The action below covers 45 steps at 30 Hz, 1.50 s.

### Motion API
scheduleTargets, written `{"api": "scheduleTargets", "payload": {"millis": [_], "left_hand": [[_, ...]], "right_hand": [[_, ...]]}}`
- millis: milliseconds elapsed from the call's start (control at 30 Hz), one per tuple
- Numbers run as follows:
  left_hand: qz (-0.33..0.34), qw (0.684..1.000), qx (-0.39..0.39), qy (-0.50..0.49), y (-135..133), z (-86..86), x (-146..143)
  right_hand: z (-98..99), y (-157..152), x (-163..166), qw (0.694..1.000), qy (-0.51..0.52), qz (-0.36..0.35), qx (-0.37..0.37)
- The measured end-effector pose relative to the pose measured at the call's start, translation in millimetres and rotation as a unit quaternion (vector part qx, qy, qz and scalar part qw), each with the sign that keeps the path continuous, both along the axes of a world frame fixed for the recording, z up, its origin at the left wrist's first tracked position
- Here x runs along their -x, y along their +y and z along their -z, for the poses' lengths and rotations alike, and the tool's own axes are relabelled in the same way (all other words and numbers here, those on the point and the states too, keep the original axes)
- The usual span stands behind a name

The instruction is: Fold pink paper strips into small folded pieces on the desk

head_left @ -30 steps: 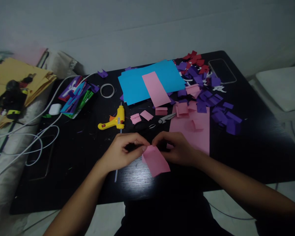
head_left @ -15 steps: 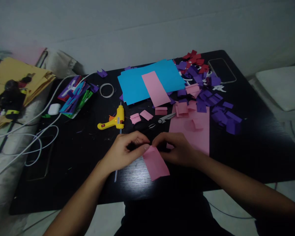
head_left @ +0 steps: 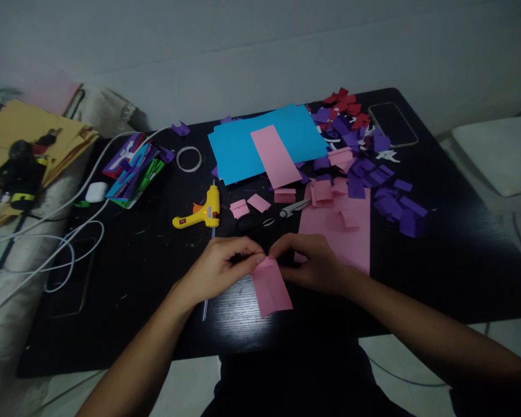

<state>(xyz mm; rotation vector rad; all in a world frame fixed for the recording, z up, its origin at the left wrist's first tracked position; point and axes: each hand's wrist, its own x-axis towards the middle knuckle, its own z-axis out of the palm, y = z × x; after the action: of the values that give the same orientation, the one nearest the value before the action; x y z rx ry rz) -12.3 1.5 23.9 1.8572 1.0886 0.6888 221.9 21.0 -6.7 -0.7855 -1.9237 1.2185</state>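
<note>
Both of my hands pinch the top edge of a small pink paper piece point(head_left: 270, 288) just above the black table point(head_left: 438, 255). My left hand point(head_left: 219, 269) grips its upper left corner with thumb and fingers pressed together. My right hand point(head_left: 315, 262) holds the upper right corner the same way. The paper hangs down towards me, slightly tilted. Behind my right hand lies a larger pink sheet point(head_left: 342, 231) with folded pink bits on it.
A yellow glue gun point(head_left: 202, 213), scissors point(head_left: 286, 211) and a tape ring point(head_left: 189, 158) lie behind my hands. Blue paper point(head_left: 243, 145) with a pink strip point(head_left: 275, 156), purple scraps point(head_left: 382, 191), red scraps point(head_left: 349, 107) and a phone point(head_left: 392, 124) sit farther back. White cables point(head_left: 56, 243) trail at left.
The pink piece has narrowed and turned slightly between my fingers; its lower edge has drawn in to the left. My hands stay in almost the same place.
</note>
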Motion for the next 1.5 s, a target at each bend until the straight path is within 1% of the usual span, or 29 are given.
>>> {"api": "scheduleTargets", "payload": {"millis": [333, 900, 1233, 1500], "left_hand": [[-0.002, 1.000, -0.004, 0.001, 0.7, -2.7, -1.7], [-0.007, 1.000, -0.007, -0.008, 0.6, -0.8, -2.0], [-0.006, 1.000, 0.016, -0.013, 0.2, -1.6, -2.5], [-0.007, 0.999, 0.031, -0.025, 1.4, -1.0, -2.3]], "right_hand": [[-1.4, -1.1, 0.5, 1.000, -0.009, -0.002, 0.010], [-1.4, -0.4, 0.9, 1.000, -0.003, -0.003, -0.006], [-6.6, -0.2, 1.6, 0.999, -0.003, -0.009, -0.031], [-3.3, 0.1, 2.0, 0.998, 0.027, -0.023, -0.046]]}}
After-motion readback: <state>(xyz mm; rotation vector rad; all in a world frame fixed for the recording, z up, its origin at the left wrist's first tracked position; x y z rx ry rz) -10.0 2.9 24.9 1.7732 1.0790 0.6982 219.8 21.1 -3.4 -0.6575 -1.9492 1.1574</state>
